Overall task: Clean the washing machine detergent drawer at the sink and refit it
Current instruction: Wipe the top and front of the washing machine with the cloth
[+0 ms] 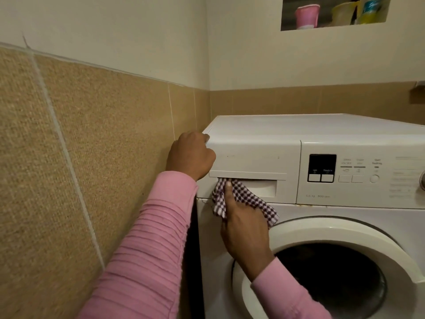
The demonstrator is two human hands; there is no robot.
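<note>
The white detergent drawer [255, 157] sits closed in the top left front of the washing machine [322, 130]. My left hand [190, 155] curls around the machine's upper left corner, beside the drawer's left edge. My right hand [243, 226] holds a purple-and-white checked cloth [248, 199] against the handle recess under the drawer front, thumb lying over the cloth. Part of the cloth hangs down over the panel below.
The round door [345, 272] with a dark drum is at lower right. The control panel [322, 168] with display and buttons is right of the drawer. A tiled wall [92, 146] stands close on the left. A wall niche [333, 12] above holds containers.
</note>
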